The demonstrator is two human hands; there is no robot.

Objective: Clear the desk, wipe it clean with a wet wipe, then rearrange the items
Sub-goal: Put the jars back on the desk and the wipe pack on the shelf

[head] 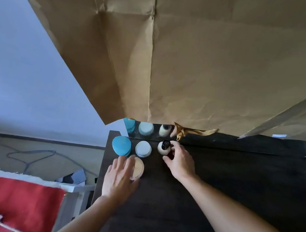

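Counter (218, 172), dark wood-grain top, seen from above; its bare stretch takes up the right and near parts, and the goods are grouped at the far left corner. Brown paper sheet (194, 53), creased, hanging over the mirror (241, 144) at the far edge, a strip of glass left showing below it. Red cloth (12, 200), off the counter, near left. Left hand (119, 177): fingers nearly straight, laid over the beige round jar (139, 168), no clear grip visible. Right hand (180, 161): fingers curled round the small cream bottle with black cap (163, 148), upright by the mirror. Blue compact (121, 144), far left corner. White-lidded jar (143, 148), between compact and bottle, apart from both. Gold ribbon (190, 130), at the paper's lower edge. Step judged: rearranging, items being set in a row along the mirror. Next move likely calls for seating the bottle, letting go, then squaring the beige jar with the row.
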